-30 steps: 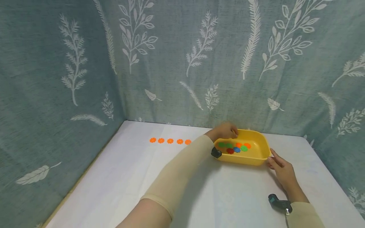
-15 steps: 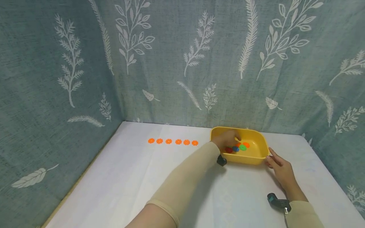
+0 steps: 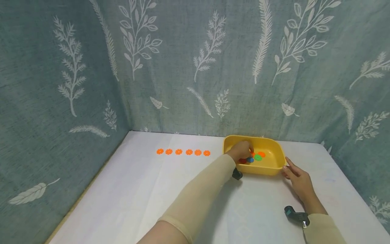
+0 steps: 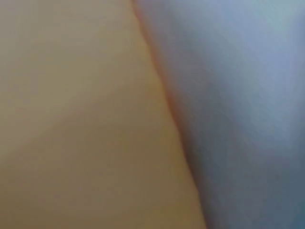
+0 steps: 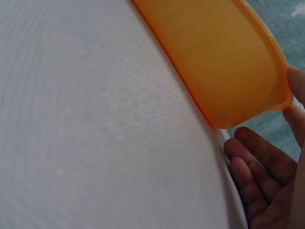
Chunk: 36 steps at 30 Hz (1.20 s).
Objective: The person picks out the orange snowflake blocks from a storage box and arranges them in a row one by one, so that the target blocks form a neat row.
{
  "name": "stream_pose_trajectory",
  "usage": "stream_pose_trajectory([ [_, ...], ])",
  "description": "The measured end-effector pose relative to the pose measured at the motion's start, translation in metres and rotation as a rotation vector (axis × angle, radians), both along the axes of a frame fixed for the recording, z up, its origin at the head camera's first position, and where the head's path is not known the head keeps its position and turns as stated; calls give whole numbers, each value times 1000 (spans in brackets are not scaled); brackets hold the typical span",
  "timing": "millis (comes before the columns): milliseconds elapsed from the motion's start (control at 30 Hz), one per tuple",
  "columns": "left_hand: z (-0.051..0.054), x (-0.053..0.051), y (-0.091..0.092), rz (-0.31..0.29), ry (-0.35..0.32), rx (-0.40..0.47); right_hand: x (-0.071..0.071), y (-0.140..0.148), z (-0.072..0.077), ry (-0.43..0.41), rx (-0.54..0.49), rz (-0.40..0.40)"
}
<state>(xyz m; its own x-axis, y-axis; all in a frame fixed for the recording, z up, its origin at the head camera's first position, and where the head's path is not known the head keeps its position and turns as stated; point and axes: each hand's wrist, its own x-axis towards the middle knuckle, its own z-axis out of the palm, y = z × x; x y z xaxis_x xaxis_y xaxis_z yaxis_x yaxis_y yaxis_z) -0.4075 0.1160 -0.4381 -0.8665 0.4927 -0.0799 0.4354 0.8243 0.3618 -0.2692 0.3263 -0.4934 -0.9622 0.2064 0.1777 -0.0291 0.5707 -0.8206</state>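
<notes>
In the head view my left hand [image 3: 241,150] reaches down into a yellow plastic tray [image 3: 274,162], fingers bent toward an orange flower-shaped disc [image 3: 253,155]. Whether they pinch that disc is hidden. Beside it lie a green disc [image 3: 258,158], a blue disc [image 3: 251,160], a red disc [image 3: 242,161] and another orange disc [image 3: 261,154]. My right hand [image 3: 300,181] holds the tray's near right corner; in the right wrist view thumb and forefinger pinch its rim [image 5: 281,62], with the other fingers loosely curled below. Only blurred sleeve and a pale surface fill the left wrist view.
Several orange flower-shaped discs [image 3: 178,151] lie in a straight row on the white table [image 3: 122,203], left of the tray. A patterned grey-green curtain [image 3: 176,67] stands close behind the tray and along the left side.
My left hand has moved from over the tray's left rim down among the discs inside, uncovering the right end of the orange row. The right hand keeps its hold on the tray.
</notes>
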Motion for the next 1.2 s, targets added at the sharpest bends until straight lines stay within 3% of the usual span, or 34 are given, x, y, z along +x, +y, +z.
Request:
stream_pose_trajectory([
  [133,-5,-6,-2,61,-48,35,0,-5,0,-23,-15,2],
  [233,-9,-11,-4,67,-58,56,-1,-8,0,-26,-19,5],
  [333,-8,-10,-8,61,-72,102,-1,-9,-1,-27,-21,9],
  [400,-5,-6,-12,62,-104,167,-1,-10,-1,-30,-17,10],
  [500,-3,0,-19,72,-241,382,-1,-11,0,-34,-6,13],
  [567,0,2,-23,64,-299,463,0,-11,0,-32,-1,19],
  [633,4,3,-27,46,-319,477,1,-10,0,-29,5,29],
  [767,15,2,-35,6,-270,394,1,-7,-1,-15,12,48],
  [1000,29,-7,-52,57,-368,443,1,-3,1,-23,7,50],
  [1200,41,-11,-73,76,-392,512,2,-3,5,-29,4,37],
])
